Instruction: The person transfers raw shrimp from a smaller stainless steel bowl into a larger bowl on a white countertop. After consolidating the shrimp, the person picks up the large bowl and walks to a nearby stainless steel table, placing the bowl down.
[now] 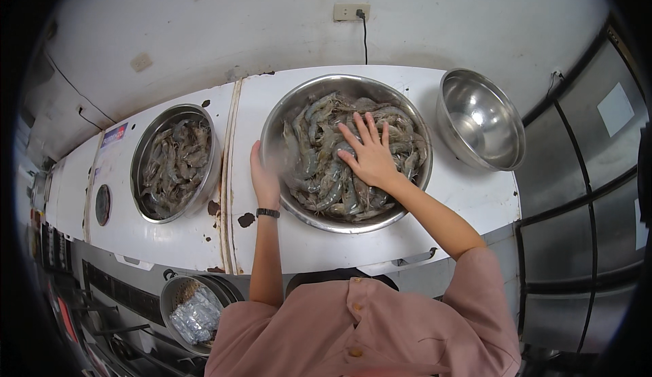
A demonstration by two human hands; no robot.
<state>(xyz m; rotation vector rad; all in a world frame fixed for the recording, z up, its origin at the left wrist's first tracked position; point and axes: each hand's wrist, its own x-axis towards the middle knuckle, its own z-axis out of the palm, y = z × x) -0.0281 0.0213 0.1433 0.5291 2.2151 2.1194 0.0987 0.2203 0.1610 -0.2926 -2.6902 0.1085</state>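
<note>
A wide steel bowl (422,188) full of raw grey shrimp (331,185) stands in front of me on the white surface. My right hand (370,157) lies palm down on the shrimp, right of the middle, with its fingers spread. Against the bowl's left outer side rests my left hand (263,181), its visible fingers stretched along the rim. A hazy patch blurs the rim beside those fingers. On my left wrist is a dark band (267,212).
To the left, a smaller steel bowl (138,202) also contains shrimp. An empty steel bowl (481,119) stands tilted at the right. A round dark lid-like disc (102,205) is farther left. Below the edge sits a basket (167,307) with a clear plastic bundle (197,316).
</note>
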